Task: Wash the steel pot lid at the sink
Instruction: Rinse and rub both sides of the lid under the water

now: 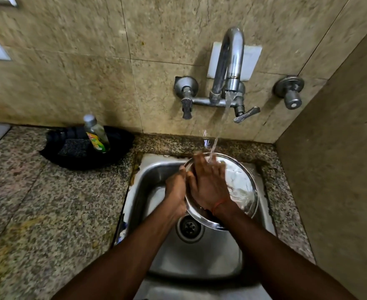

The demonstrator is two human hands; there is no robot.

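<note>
My left hand [175,189] grips the steel pot lid [244,185] at its nine-o'clock rim; my right hand [208,185] presses straight fingers on its face, tap water [219,131] landing at twelve.

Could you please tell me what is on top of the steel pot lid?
The right hand lies flat on the steel pot lid, under the water stream; the left hand grips its rim. The surface beneath the palm is hidden.

Lid [241,182] over sink [195,260], under tap [232,57]; bottle [96,135] in tray [55,156], left.
</note>
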